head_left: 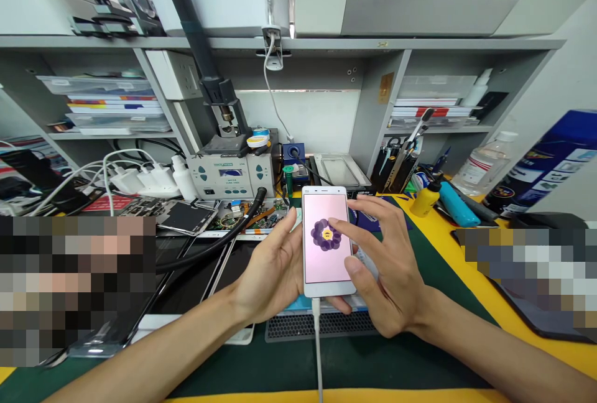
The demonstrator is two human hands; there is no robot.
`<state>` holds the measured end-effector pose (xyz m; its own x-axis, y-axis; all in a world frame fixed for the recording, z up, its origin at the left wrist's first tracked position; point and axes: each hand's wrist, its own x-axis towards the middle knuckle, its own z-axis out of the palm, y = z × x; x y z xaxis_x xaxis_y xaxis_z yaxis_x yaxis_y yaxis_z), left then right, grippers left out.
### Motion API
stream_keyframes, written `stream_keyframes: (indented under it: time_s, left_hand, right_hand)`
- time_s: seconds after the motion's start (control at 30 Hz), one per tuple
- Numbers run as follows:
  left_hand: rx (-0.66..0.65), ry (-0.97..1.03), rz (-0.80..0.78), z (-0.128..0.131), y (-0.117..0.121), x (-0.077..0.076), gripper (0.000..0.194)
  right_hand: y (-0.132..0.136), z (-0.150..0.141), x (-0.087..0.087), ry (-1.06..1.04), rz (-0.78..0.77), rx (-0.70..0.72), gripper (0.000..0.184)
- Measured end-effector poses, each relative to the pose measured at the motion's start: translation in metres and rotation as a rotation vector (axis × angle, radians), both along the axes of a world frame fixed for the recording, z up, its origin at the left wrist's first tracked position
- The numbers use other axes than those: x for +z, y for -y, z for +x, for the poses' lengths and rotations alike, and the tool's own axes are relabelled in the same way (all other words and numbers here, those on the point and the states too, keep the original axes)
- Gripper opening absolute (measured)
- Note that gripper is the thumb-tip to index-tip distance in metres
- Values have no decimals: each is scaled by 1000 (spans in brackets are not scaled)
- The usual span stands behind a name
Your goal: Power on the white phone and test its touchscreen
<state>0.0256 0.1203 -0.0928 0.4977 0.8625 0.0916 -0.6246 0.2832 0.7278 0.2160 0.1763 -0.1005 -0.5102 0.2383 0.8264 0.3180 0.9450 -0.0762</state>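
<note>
A white smartphone [327, 204] is held upright above the bench, its pink screen lit with a purple flower pattern around a yellow centre. My left hand [275, 260] supports it from the left and behind, with the thumb along its left edge. My right hand [392, 266] is at the phone's right side, fingers apart; the index fingertip lies over the flower on the screen, and the thumb is by the right edge. Whether that fingertip touches the glass I cannot tell. A white cable [317, 334] is plugged into the phone's bottom end and runs down toward me.
Behind the phone stands a grey soldering station [228, 176], its black hose [219, 244] curving across the left side. Circuit boards lie in a tray [252, 229]. A yellow bottle [425, 199] and a tool holder [396, 166] are on the right. Grey shelves [317, 43] span the back.
</note>
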Motion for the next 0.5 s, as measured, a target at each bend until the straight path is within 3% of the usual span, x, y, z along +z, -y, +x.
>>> stream_keyframes:
  time_s: [0.5]
  left_hand:
    - [13, -10, -5, -1, 0, 0, 64]
  right_hand:
    - [0, -1, 1, 15, -9, 2, 44]
